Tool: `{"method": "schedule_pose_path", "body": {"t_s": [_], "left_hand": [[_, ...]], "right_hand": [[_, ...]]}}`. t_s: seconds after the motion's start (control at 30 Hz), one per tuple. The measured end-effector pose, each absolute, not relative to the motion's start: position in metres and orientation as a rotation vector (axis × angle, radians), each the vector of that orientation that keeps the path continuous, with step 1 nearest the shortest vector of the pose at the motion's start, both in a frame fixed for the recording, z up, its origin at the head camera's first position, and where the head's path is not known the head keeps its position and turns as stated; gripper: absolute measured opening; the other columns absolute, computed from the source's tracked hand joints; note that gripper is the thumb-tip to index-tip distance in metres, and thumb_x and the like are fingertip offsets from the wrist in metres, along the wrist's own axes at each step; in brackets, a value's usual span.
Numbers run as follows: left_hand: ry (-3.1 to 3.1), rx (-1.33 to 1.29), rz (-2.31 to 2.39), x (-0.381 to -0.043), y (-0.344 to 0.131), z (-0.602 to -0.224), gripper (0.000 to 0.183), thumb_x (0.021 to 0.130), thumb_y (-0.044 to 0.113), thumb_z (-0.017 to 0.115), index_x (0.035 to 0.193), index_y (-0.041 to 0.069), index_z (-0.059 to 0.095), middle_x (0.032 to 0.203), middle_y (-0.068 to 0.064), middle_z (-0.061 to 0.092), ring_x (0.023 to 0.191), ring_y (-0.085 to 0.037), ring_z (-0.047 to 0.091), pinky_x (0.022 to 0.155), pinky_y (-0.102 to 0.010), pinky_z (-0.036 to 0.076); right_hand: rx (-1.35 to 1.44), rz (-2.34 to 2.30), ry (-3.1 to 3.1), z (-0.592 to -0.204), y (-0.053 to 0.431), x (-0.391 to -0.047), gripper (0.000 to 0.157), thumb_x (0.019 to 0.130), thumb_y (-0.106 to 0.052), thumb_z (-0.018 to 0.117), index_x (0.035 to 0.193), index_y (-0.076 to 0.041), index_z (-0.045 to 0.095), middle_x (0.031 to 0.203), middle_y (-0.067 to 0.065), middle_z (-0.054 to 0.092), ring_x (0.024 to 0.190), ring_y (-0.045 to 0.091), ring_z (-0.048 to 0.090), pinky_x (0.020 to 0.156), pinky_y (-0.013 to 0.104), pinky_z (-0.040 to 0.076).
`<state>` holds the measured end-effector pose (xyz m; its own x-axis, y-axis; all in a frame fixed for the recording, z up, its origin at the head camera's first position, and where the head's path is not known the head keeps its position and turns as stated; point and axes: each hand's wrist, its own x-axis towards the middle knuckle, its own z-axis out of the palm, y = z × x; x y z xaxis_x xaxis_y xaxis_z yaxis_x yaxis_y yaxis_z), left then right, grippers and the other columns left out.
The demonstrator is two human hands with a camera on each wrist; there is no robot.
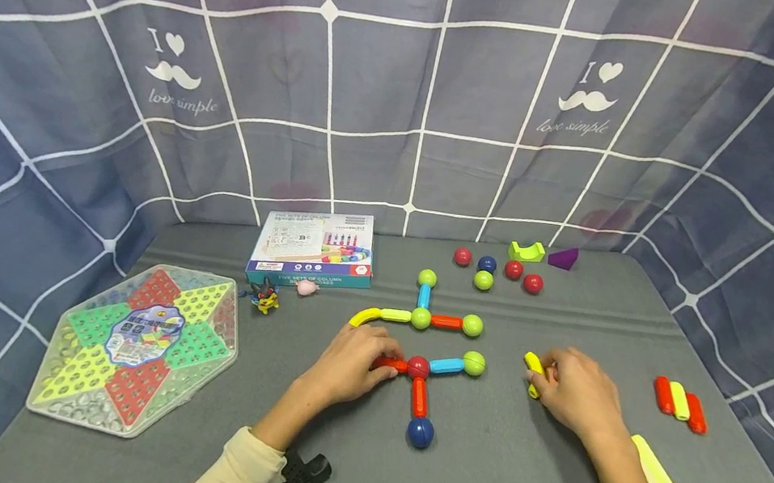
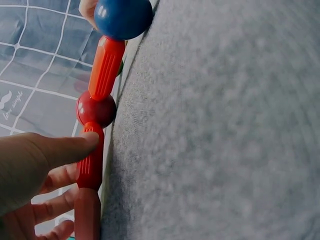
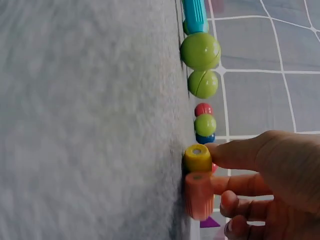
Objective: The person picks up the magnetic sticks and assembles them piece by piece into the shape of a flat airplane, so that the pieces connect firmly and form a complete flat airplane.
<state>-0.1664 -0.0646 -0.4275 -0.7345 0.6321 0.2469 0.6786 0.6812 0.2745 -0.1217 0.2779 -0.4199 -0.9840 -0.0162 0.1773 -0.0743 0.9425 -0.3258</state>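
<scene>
My left hand [image 1: 355, 360] pinches a red magnetic rod [image 2: 91, 167], thumb on its near side. It meets a red ball [image 1: 418, 367], which also bears another red rod [image 1: 419, 397] ending in a blue ball [image 1: 420, 432] and a light blue rod [image 1: 446, 366] ending in a green ball [image 1: 474, 363]. A duller red rod [image 2: 87, 212] lies by the left fingers. Farther right, my right hand [image 1: 576, 389] holds a curved yellow rod [image 1: 533, 372] on the table between thumb and fingers. Beside it in the right wrist view is a salmon-coloured rod [image 3: 199, 196].
Behind lies a second joined figure around a green ball [image 1: 421, 318]. Loose balls [image 1: 513, 270], a green block [image 1: 527, 252] and a purple block [image 1: 563, 257] sit at the back. A box [image 1: 313, 248], a checkers board [image 1: 138, 347] and small figures are left; spare rods [image 1: 679, 401] lie right.
</scene>
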Motion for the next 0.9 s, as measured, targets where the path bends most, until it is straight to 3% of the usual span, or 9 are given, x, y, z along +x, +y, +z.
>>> {"method": "schedule_pose_path", "body": {"t_s": [0.13, 0.27, 0.47, 0.67, 0.73, 0.8, 0.9], "left_hand": [[-2.736, -1.131, -0.528, -0.165, -0.059, -0.428, 0.033, 0.085, 0.039, 0.07, 0.115, 0.025, 0.067, 0.102, 0.006, 0.06, 0.094, -0.013, 0.053, 0.079, -0.038, 0.042], [-2.74, -1.217, -0.558, -0.162, -0.053, -0.429, 0.038, 0.09, 0.039, 0.063, 0.127, 0.03, 0.061, 0.115, 0.006, 0.056, 0.103, -0.014, 0.051, 0.086, -0.039, 0.04], [-2.735, -1.227, -0.567, -0.161, -0.047, -0.429, 0.032, 0.094, 0.033, 0.059, 0.126, 0.032, 0.061, 0.113, 0.007, 0.06, 0.104, -0.014, 0.052, 0.082, -0.037, 0.038], [-2.749, -1.202, -0.583, -0.161, -0.045, -0.43, 0.029, 0.094, 0.033, 0.058, 0.124, 0.031, 0.062, 0.113, 0.007, 0.06, 0.106, -0.014, 0.053, 0.081, -0.037, 0.038], [-2.755, -1.2, -0.586, -0.161, -0.045, -0.431, 0.029, 0.095, 0.033, 0.058, 0.124, 0.031, 0.062, 0.113, 0.007, 0.059, 0.106, -0.014, 0.053, 0.082, -0.037, 0.038], [-2.76, -1.202, -0.583, -0.16, -0.045, -0.431, 0.03, 0.095, 0.034, 0.058, 0.124, 0.031, 0.062, 0.112, 0.007, 0.059, 0.106, -0.014, 0.053, 0.082, -0.037, 0.038], [-2.749, -1.221, -0.588, -0.16, -0.045, -0.43, 0.031, 0.093, 0.035, 0.06, 0.124, 0.031, 0.062, 0.115, 0.006, 0.058, 0.107, -0.014, 0.052, 0.085, -0.038, 0.038]], "right_hand": [[0.052, 0.489, -2.946, -0.422, 0.273, -0.123, 0.017, 0.079, -0.028, 0.074, 0.074, -0.014, 0.065, 0.069, -0.001, 0.05, 0.063, 0.016, 0.046, 0.05, 0.034, 0.033], [0.06, 0.486, -2.961, -0.422, 0.269, -0.122, 0.016, 0.078, -0.027, 0.074, 0.073, -0.015, 0.065, 0.069, -0.002, 0.051, 0.063, 0.016, 0.047, 0.05, 0.035, 0.034], [0.112, 0.497, -2.976, -0.421, 0.262, -0.119, 0.018, 0.076, -0.024, 0.075, 0.078, -0.012, 0.062, 0.072, -0.002, 0.052, 0.065, 0.016, 0.048, 0.054, 0.036, 0.037], [0.349, 0.57, -3.013, -0.422, 0.25, -0.111, 0.029, 0.071, -0.024, 0.08, 0.075, -0.019, 0.052, 0.067, -0.007, 0.048, 0.06, 0.009, 0.042, 0.055, 0.031, 0.034], [0.458, 0.596, -3.02, -0.422, 0.247, -0.109, 0.035, 0.068, -0.026, 0.083, 0.073, -0.02, 0.05, 0.066, -0.009, 0.045, 0.06, 0.007, 0.04, 0.065, 0.037, 0.039], [0.532, 0.625, -3.038, -0.421, 0.245, -0.106, 0.037, 0.067, -0.03, 0.085, 0.075, -0.022, 0.049, 0.068, -0.01, 0.045, 0.061, 0.004, 0.04, 0.069, 0.039, 0.039], [0.581, 0.651, -3.058, -0.419, 0.243, -0.102, 0.034, 0.068, -0.032, 0.084, 0.077, -0.024, 0.053, 0.069, -0.011, 0.047, 0.062, 0.002, 0.042, 0.088, 0.048, 0.037]]}}
